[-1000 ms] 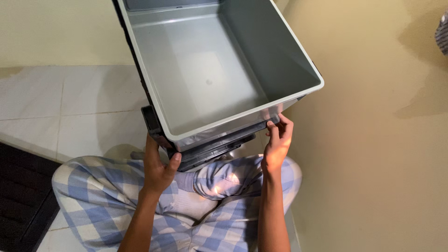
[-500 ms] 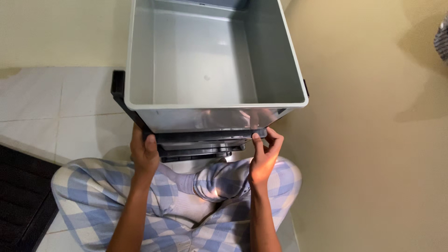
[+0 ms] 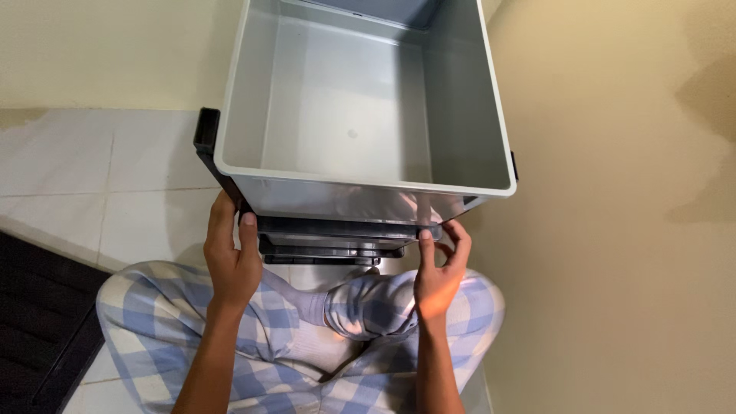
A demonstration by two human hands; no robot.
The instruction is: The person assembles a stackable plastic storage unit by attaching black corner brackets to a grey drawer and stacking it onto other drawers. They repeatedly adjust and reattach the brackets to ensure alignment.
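Note:
A large empty grey plastic drawer (image 3: 345, 92) sticks out of a black drawer frame (image 3: 208, 134) in front of me, its open top facing the camera. My left hand (image 3: 230, 257) grips the frame's lower left front corner, thumb on the front. At the lower right front corner my right hand (image 3: 438, 268) pinches the black rail just under the drawer. More black rails show beneath the drawer, between my hands.
I sit cross-legged in blue and white checked trousers (image 3: 161, 314) on a white tiled floor (image 3: 100, 184). A beige wall (image 3: 613, 230) stands close on the right, another behind the unit. A dark mat (image 3: 38, 307) lies at the lower left.
The drawer has swung from a skewed angle to nearly square with the frame. Both hands have shifted slightly along the frame's lower front corners.

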